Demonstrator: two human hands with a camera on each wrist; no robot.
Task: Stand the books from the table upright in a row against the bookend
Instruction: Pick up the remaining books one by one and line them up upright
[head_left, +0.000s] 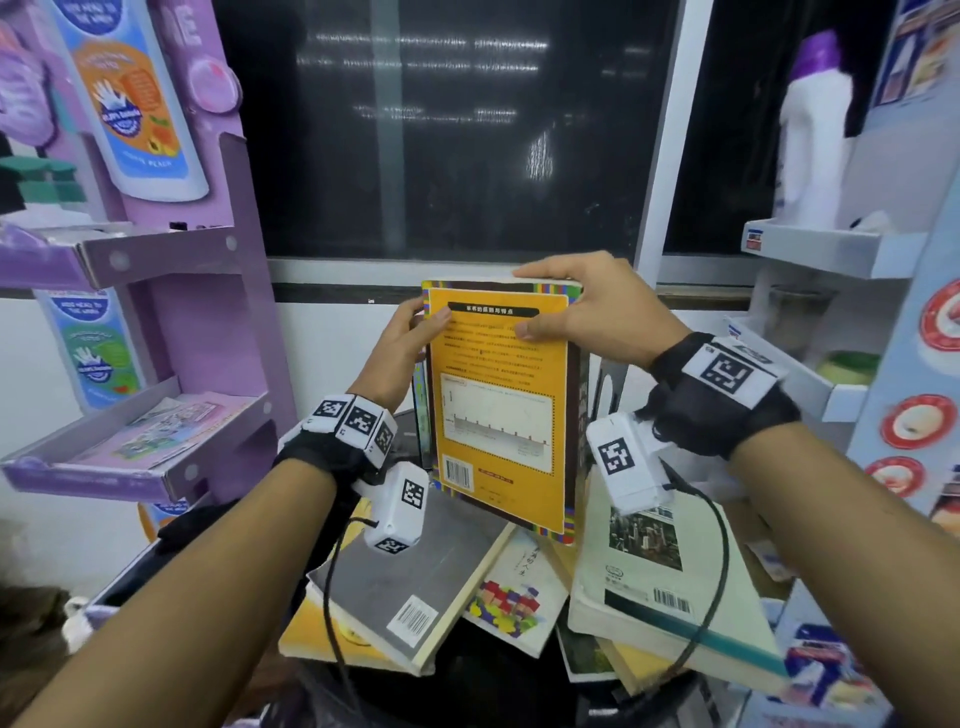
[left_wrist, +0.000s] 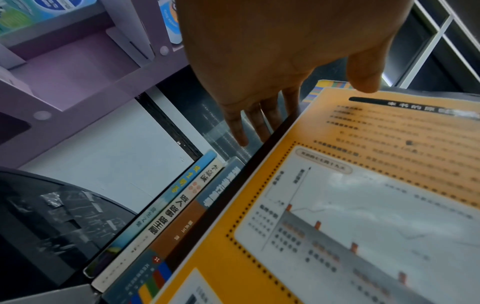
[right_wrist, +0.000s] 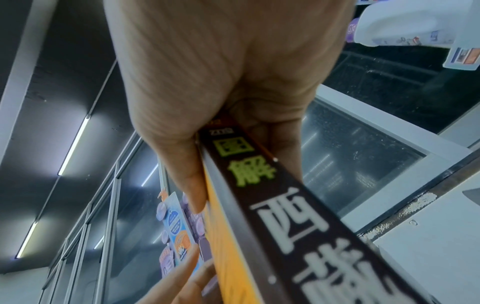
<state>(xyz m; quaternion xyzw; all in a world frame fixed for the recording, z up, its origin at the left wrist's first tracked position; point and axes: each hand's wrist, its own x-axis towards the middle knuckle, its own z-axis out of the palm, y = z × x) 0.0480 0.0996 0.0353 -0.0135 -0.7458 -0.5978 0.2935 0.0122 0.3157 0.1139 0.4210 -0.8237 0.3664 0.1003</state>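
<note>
An orange-covered book (head_left: 498, 405) stands upright, tilted a little, over the pile on the table. My right hand (head_left: 535, 301) grips its top right corner, thumb on the cover and fingers over the top edge; the right wrist view shows its dark brown spine (right_wrist: 298, 226). At its upper left edge my left hand (head_left: 423, 322) pinches it, thumb in front and straight fingers (left_wrist: 254, 123) behind. Right behind the orange book a few books (left_wrist: 182, 216) stand upright, spines facing left. A grey metal upright (head_left: 605, 384), perhaps the bookend, shows just right of it.
Several books lie flat and overlapping below: a grey-covered one (head_left: 395, 587), a white one with coloured blocks (head_left: 519, 587), a white one with a city photo (head_left: 654, 571). A purple display rack (head_left: 156, 312) stands left, a white shelf (head_left: 810, 249) right, a dark window (head_left: 441, 130) behind.
</note>
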